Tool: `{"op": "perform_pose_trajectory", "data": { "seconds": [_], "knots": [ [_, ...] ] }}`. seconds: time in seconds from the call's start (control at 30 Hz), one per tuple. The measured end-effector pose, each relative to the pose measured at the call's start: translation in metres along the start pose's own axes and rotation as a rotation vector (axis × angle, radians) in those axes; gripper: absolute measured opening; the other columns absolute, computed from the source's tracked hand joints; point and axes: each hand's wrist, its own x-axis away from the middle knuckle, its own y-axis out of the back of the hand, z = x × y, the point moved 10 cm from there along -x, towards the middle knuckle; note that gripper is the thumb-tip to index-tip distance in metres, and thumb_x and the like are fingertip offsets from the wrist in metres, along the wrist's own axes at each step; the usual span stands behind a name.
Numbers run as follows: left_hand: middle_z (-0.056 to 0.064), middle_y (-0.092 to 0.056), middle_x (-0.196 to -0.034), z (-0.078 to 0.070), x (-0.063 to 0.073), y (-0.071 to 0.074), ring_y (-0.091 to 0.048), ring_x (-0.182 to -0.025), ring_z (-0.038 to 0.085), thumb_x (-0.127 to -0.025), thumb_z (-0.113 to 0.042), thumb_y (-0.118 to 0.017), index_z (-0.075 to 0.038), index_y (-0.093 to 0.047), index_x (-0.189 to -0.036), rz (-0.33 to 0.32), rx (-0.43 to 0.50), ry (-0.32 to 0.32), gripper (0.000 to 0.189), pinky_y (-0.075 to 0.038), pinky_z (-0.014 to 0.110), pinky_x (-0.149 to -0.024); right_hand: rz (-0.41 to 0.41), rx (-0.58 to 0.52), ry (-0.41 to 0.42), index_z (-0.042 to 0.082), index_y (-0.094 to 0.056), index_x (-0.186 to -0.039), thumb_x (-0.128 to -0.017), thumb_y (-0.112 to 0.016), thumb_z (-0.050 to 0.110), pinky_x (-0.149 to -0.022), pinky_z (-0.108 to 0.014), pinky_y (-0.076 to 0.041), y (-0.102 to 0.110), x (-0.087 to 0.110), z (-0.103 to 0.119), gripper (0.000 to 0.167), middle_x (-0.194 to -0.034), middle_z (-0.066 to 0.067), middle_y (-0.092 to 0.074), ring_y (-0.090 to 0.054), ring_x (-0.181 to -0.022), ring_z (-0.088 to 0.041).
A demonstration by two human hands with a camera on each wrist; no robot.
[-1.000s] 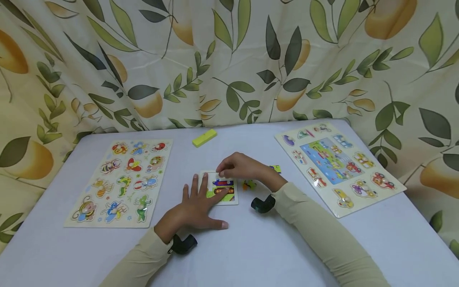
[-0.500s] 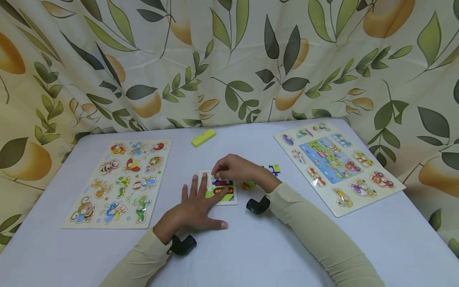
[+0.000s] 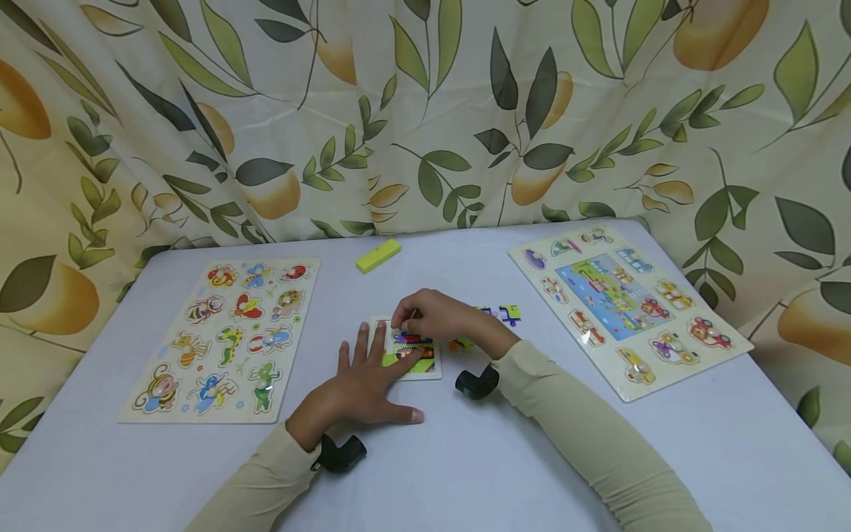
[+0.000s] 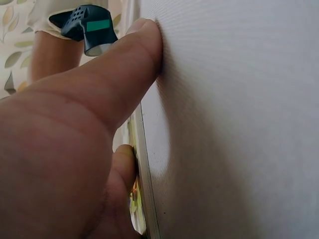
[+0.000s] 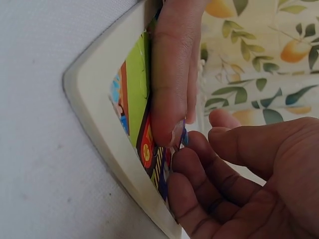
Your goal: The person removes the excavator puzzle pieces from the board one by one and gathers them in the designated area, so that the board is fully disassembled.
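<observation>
My left hand [image 3: 362,388] lies flat with spread, straight fingers, its forefinger side across a small white-framed jigsaw puzzle [image 3: 431,367]. In the left wrist view the left thumb [image 4: 134,55] rests on the white cloth beside the frame. My right hand [image 3: 432,316] bends over the puzzle's upper left part, its fingers curled. In the right wrist view, several curled fingertips [image 5: 182,186] touch the puzzle's picture [image 5: 137,89], which has green, red and dark blue parts. Whether a puzzle piece sits between the right thumb and forefinger is hidden.
Loose puzzle pieces [image 3: 509,314] lie right of the puzzle, partly behind the right wrist. A yellow-green block [image 3: 378,256] stands at the back. An insect peg board [image 3: 219,340] lies at left, a vehicle board [image 3: 628,310] at right. A patterned curtain [image 3: 425,111] hangs behind.
My right hand has shifted slightly left over the puzzle's upper edge, uncovering more of the loose pieces. The left hand stays in place on the puzzle.
</observation>
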Motion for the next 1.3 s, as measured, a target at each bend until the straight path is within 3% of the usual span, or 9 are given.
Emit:
{"op": "perform_pose_trajectory", "data": {
  "seconds": [0.47, 0.67, 0.93, 1.13, 1.3],
  "knots": [
    [0.018, 0.015, -0.159, 0.0017, -0.0012, -0.0007, 0.024, -0.14, 0.041, -0.075, -0.073, -0.065, -0.04, -0.027, -0.153, 0.001, 0.014, 0.003, 0.093, 0.009, 0.068, -0.105, -0.028, -0.093, 0.015, 0.005, -0.068, -0.108, -0.095, -0.058, -0.003, -0.09, -0.031, -0.049, -0.0004, -0.0024, 0.0025, 0.019, -0.107, -0.003, -0.065, -0.062, -0.098, -0.017],
    [0.017, 0.016, -0.159, 0.0009, -0.002, -0.0011, 0.025, -0.14, 0.041, -0.075, -0.074, -0.063, -0.04, -0.027, -0.153, 0.003, 0.01, -0.006, 0.092, 0.008, 0.069, -0.104, -0.03, -0.118, 0.043, 0.004, -0.068, -0.109, -0.095, -0.06, 0.001, -0.087, -0.028, -0.049, -0.0016, -0.0027, 0.0043, 0.016, -0.096, -0.002, -0.067, -0.061, -0.092, -0.015],
    [0.017, 0.017, -0.159, 0.0012, -0.0014, -0.0013, 0.026, -0.14, 0.04, -0.075, -0.074, -0.063, -0.04, -0.027, -0.153, 0.007, 0.015, -0.006, 0.093, 0.01, 0.069, -0.104, -0.009, -0.182, 0.008, 0.002, -0.07, -0.107, -0.094, -0.062, 0.003, -0.083, -0.028, -0.05, -0.0005, -0.0004, 0.004, 0.015, -0.093, -0.002, -0.07, -0.062, -0.086, -0.014],
    [0.015, 0.02, -0.159, 0.0021, -0.0014, -0.0028, 0.028, -0.139, 0.039, -0.076, -0.074, -0.062, -0.04, -0.025, -0.153, 0.011, 0.019, -0.003, 0.093, 0.011, 0.068, -0.104, 0.038, -0.148, -0.011, 0.002, -0.071, -0.11, -0.093, -0.062, 0.002, -0.083, -0.027, -0.051, -0.005, -0.0004, 0.0027, 0.019, -0.097, -0.002, -0.071, -0.062, -0.084, -0.013],
    [0.014, 0.021, -0.158, 0.0028, -0.0018, -0.0038, 0.029, -0.139, 0.038, -0.075, -0.075, -0.062, -0.041, -0.024, -0.154, 0.018, 0.02, 0.005, 0.094, 0.011, 0.067, -0.105, 0.03, -0.129, -0.009, 0.002, -0.071, -0.112, -0.093, -0.061, 0.001, -0.081, -0.027, -0.051, -0.0043, 0.0, 0.0012, 0.021, -0.097, -0.001, -0.071, -0.061, -0.083, -0.013]
  ]
}}
